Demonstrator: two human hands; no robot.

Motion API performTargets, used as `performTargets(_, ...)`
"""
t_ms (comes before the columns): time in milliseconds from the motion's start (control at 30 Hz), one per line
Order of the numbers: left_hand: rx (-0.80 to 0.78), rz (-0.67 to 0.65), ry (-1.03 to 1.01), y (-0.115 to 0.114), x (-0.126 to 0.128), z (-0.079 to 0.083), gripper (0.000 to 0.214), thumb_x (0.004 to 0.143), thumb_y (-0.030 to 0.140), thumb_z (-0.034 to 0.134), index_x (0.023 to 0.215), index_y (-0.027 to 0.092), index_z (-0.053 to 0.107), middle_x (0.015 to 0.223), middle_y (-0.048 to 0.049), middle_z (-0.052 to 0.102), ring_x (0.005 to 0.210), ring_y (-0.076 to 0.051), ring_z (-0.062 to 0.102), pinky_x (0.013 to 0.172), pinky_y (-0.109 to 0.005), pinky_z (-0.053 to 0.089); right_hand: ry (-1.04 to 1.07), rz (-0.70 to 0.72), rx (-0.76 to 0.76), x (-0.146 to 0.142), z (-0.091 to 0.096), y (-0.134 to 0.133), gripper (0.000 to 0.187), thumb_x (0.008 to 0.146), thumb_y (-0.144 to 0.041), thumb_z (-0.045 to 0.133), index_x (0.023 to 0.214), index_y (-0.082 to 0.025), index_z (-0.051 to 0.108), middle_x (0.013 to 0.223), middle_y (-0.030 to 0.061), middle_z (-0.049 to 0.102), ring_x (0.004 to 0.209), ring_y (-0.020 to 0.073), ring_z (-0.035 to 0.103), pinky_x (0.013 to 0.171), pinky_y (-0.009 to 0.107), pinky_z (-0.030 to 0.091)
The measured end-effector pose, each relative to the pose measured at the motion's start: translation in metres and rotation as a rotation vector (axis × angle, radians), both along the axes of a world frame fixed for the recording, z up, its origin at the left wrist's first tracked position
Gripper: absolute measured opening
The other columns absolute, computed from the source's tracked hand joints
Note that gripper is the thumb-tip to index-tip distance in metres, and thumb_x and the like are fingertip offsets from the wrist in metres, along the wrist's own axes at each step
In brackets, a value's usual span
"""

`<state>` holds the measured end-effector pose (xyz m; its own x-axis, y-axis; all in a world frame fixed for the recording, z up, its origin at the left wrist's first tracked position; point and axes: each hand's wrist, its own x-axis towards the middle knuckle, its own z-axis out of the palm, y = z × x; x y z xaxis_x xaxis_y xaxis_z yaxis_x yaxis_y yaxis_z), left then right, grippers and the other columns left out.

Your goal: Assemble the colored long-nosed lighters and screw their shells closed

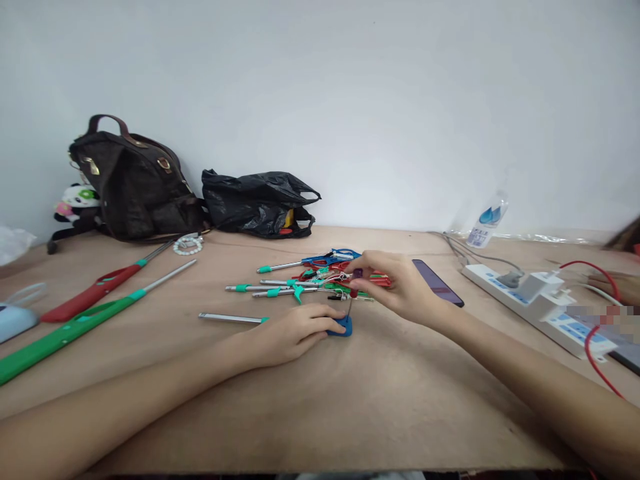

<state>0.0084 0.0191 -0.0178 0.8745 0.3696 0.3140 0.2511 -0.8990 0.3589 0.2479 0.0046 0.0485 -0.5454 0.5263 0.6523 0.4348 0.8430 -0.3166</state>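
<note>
My left hand (295, 332) lies on the table, its fingers closed over a blue stick lighter (343, 327). The lighter's metal tube juts out to the left from under the hand; most of its body is hidden. Above it, my right hand (397, 283) pinches a small screwdriver (357, 273) by its dark red handle. The thin shaft points down to the lighter's blue end, though I cannot tell whether the tip sits in a screw. Just beyond my hands lies a pile of lighter parts (285, 291), with metal tubes, teal collars, wires and coloured bodies.
Left lie a red stick lighter (95, 293), a green one (75, 330) and a beaded bracelet (188, 245). A dark backpack (145, 187) and black plastic bag (250, 203) stand behind. Right are a phone (436, 281), power strip (540, 310), bottle (487, 220) and another person's hand (617, 283).
</note>
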Motion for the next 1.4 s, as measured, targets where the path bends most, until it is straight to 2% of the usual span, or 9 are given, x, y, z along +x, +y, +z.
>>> performTargets(100,0.004,0.003,-0.002,0.0,0.0,0.0,0.035,0.097,0.012,0.04,0.122,0.024,0.061,0.133,-0.0071,0.057,0.123,-0.02,0.053,0.105,-0.035,0.044,-0.019,-0.081,0.031,-0.002,-0.004,0.0,0.014,0.092,-0.031,0.057,0.089,-0.018,0.059,0.065,-0.0012,0.059,0.056,0.012,0.052,0.055,0.023,0.043)
performTargets(267,0.01,0.002,-0.001,0.001,0.0,-0.001,0.035,0.097,0.012,0.041,0.122,0.024,0.062,0.131,-0.0067,0.058,0.122,-0.02,0.054,0.104,-0.036,0.045,-0.117,-0.096,0.225,-0.004,-0.012,0.003,0.021,0.098,-0.02,0.039,0.102,-0.017,0.059,0.092,0.0101,0.066,0.079,0.0182,0.061,0.069,0.03,0.049)
performTargets(367,0.006,0.002,-0.006,0.0,0.0,0.0,0.034,0.097,0.013,0.041,0.122,0.025,0.061,0.132,-0.0061,0.057,0.122,-0.02,0.054,0.104,-0.035,0.045,-0.16,-0.107,0.274,-0.003,-0.016,0.006,0.026,0.098,-0.015,0.035,0.106,-0.017,0.059,0.091,0.0104,0.067,0.081,0.0198,0.063,0.069,0.032,0.051)
performTargets(567,0.007,0.003,-0.012,-0.001,0.001,0.001,0.034,0.097,0.013,0.042,0.122,0.025,0.062,0.131,-0.0057,0.058,0.121,-0.02,0.055,0.103,-0.035,0.045,-0.151,0.019,0.138,-0.002,-0.008,0.002,0.03,0.094,-0.008,0.034,0.111,-0.016,0.057,0.11,0.0131,0.067,0.105,0.0224,0.063,0.086,0.038,0.053)
performTargets(767,0.014,0.0,0.004,0.0,0.0,0.0,0.034,0.097,0.012,0.041,0.122,0.023,0.061,0.134,-0.007,0.056,0.123,-0.02,0.054,0.105,-0.035,0.044,-0.014,0.029,-0.04,-0.001,0.0,-0.004,0.017,0.094,-0.014,0.048,0.106,-0.019,0.059,0.097,0.0061,0.069,0.083,0.0162,0.066,0.071,0.029,0.055)
performTargets(900,0.008,-0.001,0.009,0.0,0.0,0.0,0.035,0.097,0.012,0.041,0.123,0.024,0.061,0.134,-0.0068,0.056,0.123,-0.02,0.053,0.105,-0.035,0.044,0.042,0.031,-0.011,0.0,-0.006,0.0,0.005,0.092,-0.023,0.057,0.091,-0.02,0.061,0.082,0.0029,0.067,0.071,0.0144,0.063,0.064,0.026,0.052)
performTargets(1100,0.02,0.0,0.004,0.0,0.0,0.0,0.035,0.097,0.012,0.041,0.122,0.024,0.061,0.134,-0.0071,0.056,0.122,-0.02,0.054,0.104,-0.035,0.045,0.103,-0.024,0.122,-0.008,-0.016,-0.001,0.016,0.097,-0.022,0.049,0.105,-0.019,0.062,0.094,0.0088,0.067,0.084,0.018,0.064,0.072,0.031,0.054)
performTargets(1233,0.022,0.0,-0.014,0.0,0.001,0.001,0.035,0.096,0.011,0.042,0.121,0.024,0.062,0.132,-0.0063,0.058,0.121,-0.02,0.055,0.104,-0.035,0.046,0.084,0.123,-0.045,-0.013,-0.009,-0.006,0.031,0.098,-0.015,0.037,0.121,-0.018,0.059,0.106,0.0107,0.067,0.096,0.0191,0.064,0.081,0.035,0.054)
performTargets(1400,0.008,-0.004,-0.009,0.0,0.001,0.0,0.035,0.096,0.011,0.041,0.122,0.024,0.062,0.132,-0.0063,0.058,0.122,-0.02,0.055,0.104,-0.035,0.046,0.119,0.169,-0.177,-0.006,-0.003,-0.002,0.026,0.095,-0.014,0.045,0.111,-0.019,0.064,0.089,0.005,0.069,0.078,0.0152,0.065,0.073,0.031,0.053)
